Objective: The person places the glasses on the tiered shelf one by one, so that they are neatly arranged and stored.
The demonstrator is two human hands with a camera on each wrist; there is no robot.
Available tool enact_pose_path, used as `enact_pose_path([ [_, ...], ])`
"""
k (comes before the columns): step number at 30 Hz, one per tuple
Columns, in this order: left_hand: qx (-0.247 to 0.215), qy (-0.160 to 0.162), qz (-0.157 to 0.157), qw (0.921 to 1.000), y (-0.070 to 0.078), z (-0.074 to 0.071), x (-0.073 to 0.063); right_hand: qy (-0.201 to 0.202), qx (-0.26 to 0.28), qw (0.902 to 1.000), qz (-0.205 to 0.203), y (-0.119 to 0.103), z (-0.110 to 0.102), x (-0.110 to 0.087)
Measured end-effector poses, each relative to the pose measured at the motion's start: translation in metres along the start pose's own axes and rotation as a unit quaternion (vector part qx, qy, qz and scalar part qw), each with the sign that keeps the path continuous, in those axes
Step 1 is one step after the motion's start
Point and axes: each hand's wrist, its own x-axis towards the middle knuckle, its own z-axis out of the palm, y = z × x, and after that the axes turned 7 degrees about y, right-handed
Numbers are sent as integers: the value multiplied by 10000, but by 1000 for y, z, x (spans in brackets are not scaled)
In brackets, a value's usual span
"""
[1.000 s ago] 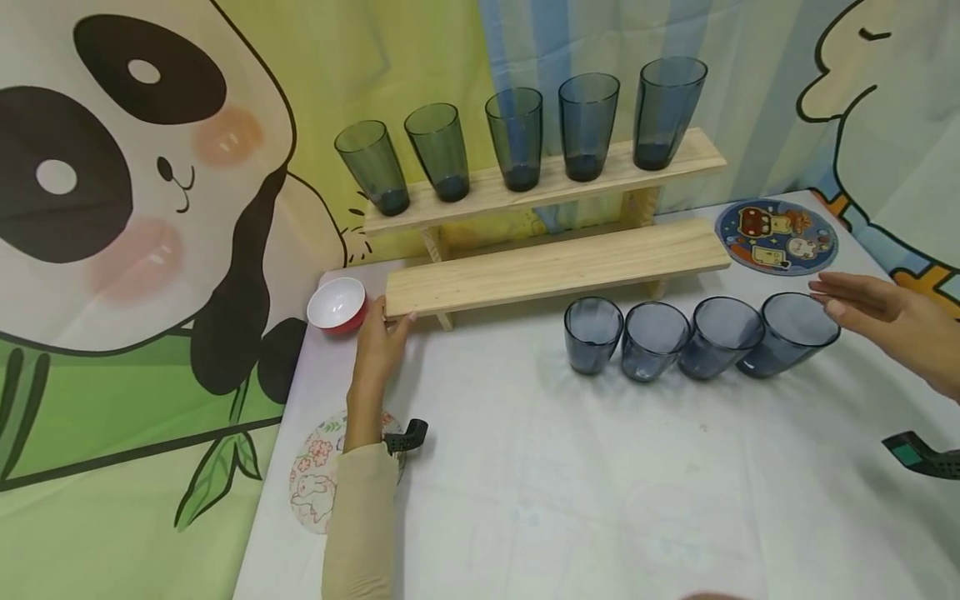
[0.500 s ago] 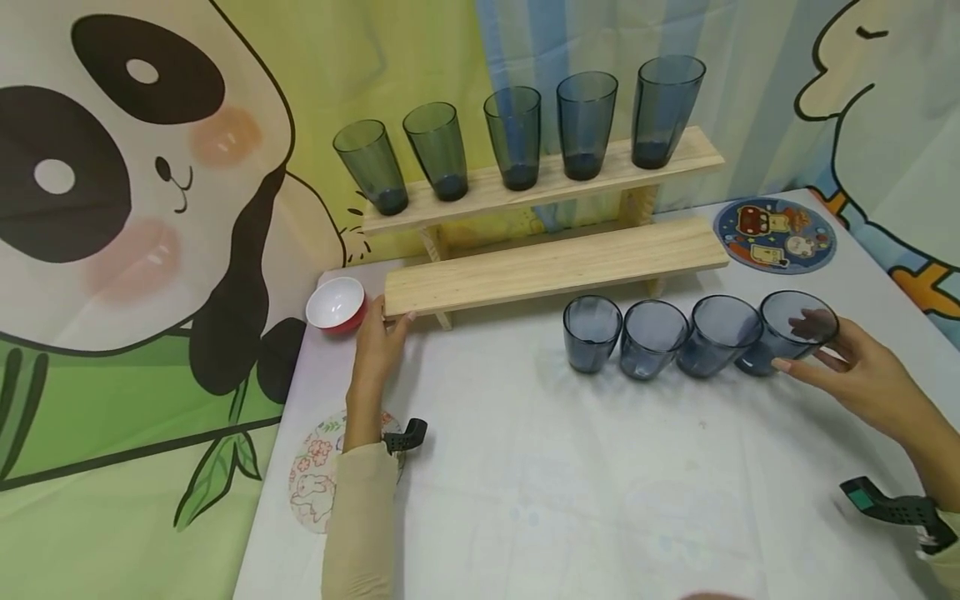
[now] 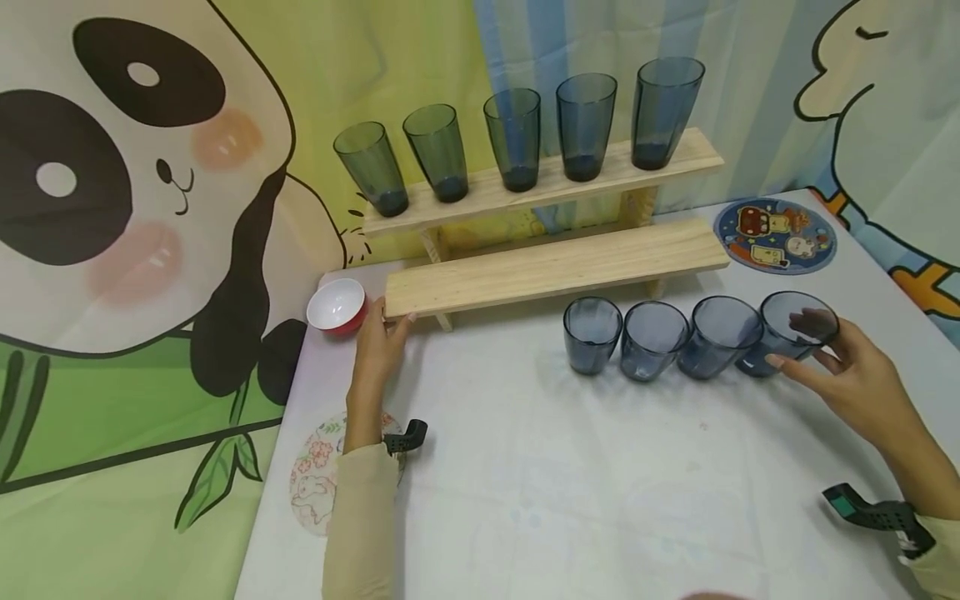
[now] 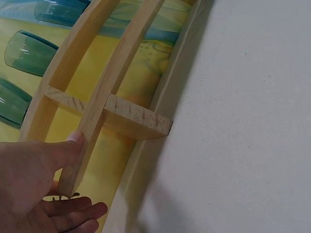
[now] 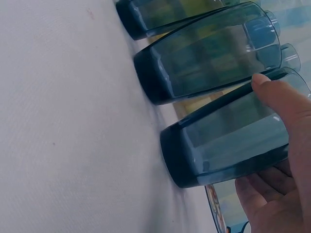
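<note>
Rightmost translucent smoky-blue glass upright, front-right of two-tier pale wooden shelf.

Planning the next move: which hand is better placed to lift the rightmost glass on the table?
Likely the right hand: it holds that glass; the left hand grips the lower shelf.

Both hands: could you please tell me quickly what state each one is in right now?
Left hand: closed, holding the left end of the lower shelf.
Right hand: closed around the front row's rightmost glass.
</note>
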Motion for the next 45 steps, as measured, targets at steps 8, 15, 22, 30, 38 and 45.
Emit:
enact_pose_path([
  [8,-12,-2,-13,10000,1,0,0,59,-108,9999,-53,1,-1,1],
  [15,-81,46,11,10000,3,-1,0,156,-330,9992,-140,-10,-8,12],
  [22,-34,49,1,10000,3,0,0,322,-371,9987,-123,-18,-19,25],
  [30,-2,52,-25,10000,3,-1,1,521,-260,9980,-237,-31,-27,33],
  [38,6,41,14,10000,1,-1,1,454,-211,9984,-275,-46,-35,47],
  [45,-18,104,169,9998,3,-1,2,392,-252,9987,-225,-72,-42,67],
])
